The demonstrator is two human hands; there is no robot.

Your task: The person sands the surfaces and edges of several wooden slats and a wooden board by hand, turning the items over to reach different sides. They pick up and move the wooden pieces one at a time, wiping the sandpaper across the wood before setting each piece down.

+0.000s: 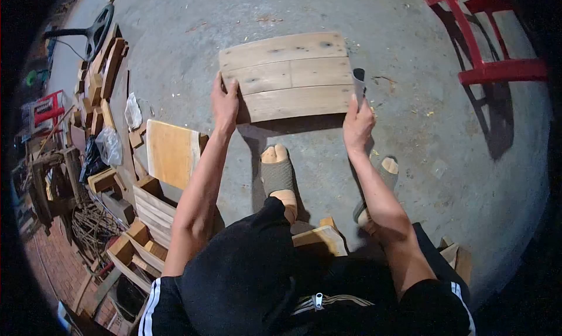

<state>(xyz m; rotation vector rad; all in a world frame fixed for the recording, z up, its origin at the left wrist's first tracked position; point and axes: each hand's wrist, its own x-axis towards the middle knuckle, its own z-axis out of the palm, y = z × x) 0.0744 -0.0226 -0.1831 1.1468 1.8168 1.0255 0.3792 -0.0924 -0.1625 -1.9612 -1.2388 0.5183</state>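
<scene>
A pale wooden panel (pixel 287 75), made of joined boards with dark knots, is held up in front of me above the floor. My left hand (pixel 225 105) grips its left edge, thumb on the face and fingers behind. At the lower right corner, my right hand (pixel 358 125) is closed around a curled sheet (pixel 359 83), grey outside and dark inside. The sheet stands upright along the panel's right edge. I cannot tell whether the right fingers also hold the panel.
Wood offcuts (pixel 96 113), plastic bags (pixel 109 146) and a yellowish board (pixel 172 154) lie along the left. Open wooden boxes (pixel 140 251) stand at lower left. A red metal frame (pixel 477 61) is at upper right. My sandalled feet (pixel 275 169) rest on the concrete floor (pixel 445 172).
</scene>
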